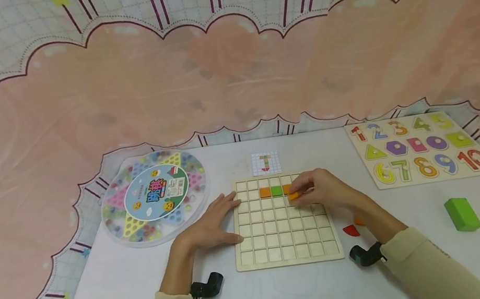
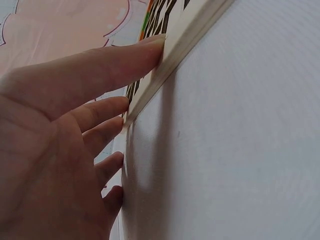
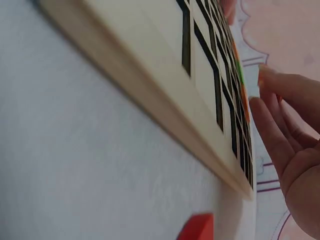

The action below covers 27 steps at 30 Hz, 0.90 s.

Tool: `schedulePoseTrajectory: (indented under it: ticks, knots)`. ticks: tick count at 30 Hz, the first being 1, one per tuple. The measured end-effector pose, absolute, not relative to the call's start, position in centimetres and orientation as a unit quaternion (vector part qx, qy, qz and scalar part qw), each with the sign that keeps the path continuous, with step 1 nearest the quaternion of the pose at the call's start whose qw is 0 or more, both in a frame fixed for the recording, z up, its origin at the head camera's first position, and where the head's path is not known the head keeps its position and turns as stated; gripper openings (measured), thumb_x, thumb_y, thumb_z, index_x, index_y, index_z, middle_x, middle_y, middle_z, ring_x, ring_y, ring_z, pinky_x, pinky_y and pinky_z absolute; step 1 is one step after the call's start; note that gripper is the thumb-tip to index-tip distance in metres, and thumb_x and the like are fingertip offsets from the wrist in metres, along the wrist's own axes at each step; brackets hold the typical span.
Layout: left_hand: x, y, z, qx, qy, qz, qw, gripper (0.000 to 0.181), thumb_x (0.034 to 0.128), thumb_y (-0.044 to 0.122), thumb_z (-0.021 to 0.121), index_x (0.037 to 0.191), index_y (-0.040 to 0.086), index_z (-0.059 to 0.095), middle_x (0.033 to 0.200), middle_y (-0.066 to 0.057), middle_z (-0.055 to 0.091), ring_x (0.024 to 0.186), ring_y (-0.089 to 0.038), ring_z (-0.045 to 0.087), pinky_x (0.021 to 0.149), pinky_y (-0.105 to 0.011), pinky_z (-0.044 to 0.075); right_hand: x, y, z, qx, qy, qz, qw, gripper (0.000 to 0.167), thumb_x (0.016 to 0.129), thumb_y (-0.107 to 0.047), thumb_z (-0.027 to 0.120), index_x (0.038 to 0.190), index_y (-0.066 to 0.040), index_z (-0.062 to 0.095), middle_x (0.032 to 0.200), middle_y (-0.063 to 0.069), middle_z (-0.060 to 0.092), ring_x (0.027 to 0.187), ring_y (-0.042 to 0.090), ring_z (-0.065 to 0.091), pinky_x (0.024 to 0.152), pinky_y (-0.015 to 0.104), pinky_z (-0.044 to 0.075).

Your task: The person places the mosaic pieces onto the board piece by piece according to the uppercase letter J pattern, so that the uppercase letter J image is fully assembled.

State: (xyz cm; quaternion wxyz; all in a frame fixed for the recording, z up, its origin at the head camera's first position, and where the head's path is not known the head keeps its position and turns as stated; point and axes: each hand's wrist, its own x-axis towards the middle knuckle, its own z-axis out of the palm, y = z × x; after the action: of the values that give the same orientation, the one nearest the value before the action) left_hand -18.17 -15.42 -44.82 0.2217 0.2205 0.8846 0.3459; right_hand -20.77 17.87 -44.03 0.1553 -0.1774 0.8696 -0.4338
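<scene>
Near side: open white tabletop (image 1: 293, 296) between the forearms, before the pale square wooden grid board (image 1: 290, 261).
Lower cells: reachable from above, between the hands.
Left edge: blocked by the left hand (image 1: 214, 222); round clear-rimmed game box (image 1: 156, 192) beyond.
Upper right cells: overhung by the right hand (image 1: 323, 189).
Right edge: red quarter-round piece (image 1: 351, 231) just beside.
Far right: gap between right forearm and green rectangular block (image 1: 462, 214).
</scene>
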Motion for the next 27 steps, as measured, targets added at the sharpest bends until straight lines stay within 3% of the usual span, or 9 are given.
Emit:
schedulePoseTrajectory:
  ticks: [5,10,21,27]
  knots:
    - [-18.3,-15.3,-44.6,0.223,0.884,0.347,0.219,0.085,0.0818,0.021,0.081,0.155,0.009,0.04,0.174,-0.007,0.015,0.163,-0.035,0.0,0.13,-0.061,0.009,-21.0,16.6,-43.6,-0.19,0.874,-0.426,0.138,0.023,0.087,-0.016,0.081,0.109,-0.01,0.079,0.115,0.008,0.075,0.104,0.019,0.066,0.085,0.023,0.054]
    - [-18.2,-15.2,-44.5,0.216,0.883,0.352,0.223,0.085,0.0816,0.019,0.081,0.155,0.008,0.04,0.174,-0.006,0.016,0.163,-0.034,0.0,0.13,-0.061,0.01,-20.9,15.5,-43.6,-0.175,0.886,-0.408,0.132,0.021,0.085,-0.016,0.082,0.105,-0.012,0.08,0.11,0.006,0.077,0.094,0.015,0.067,0.086,0.029,0.058]
    - [-18.0,-15.1,-44.7,0.217,0.884,0.347,0.225,0.085,0.0815,0.02,0.081,0.155,0.008,0.04,0.174,-0.006,0.016,0.163,-0.034,0.001,0.13,-0.06,0.011,-20.5,14.6,-44.7,-0.173,0.902,-0.383,0.102,0.016,0.08,-0.015,0.086,0.095,-0.013,0.079,0.093,0.0,0.075,0.08,0.009,0.064,0.074,0.019,0.055]
    - [-18.0,-15.2,-44.7,0.214,0.887,0.344,0.223,0.086,0.0813,0.02,0.081,0.156,0.009,0.04,0.174,-0.006,0.016,0.163,-0.033,0.0,0.13,-0.06,0.01,-20.7,14.0,-44.8,-0.19,0.905,-0.371,0.088,0.016,0.081,-0.016,0.086,0.094,-0.012,0.08,0.09,0.001,0.075,0.079,0.008,0.062,0.071,0.019,0.053]
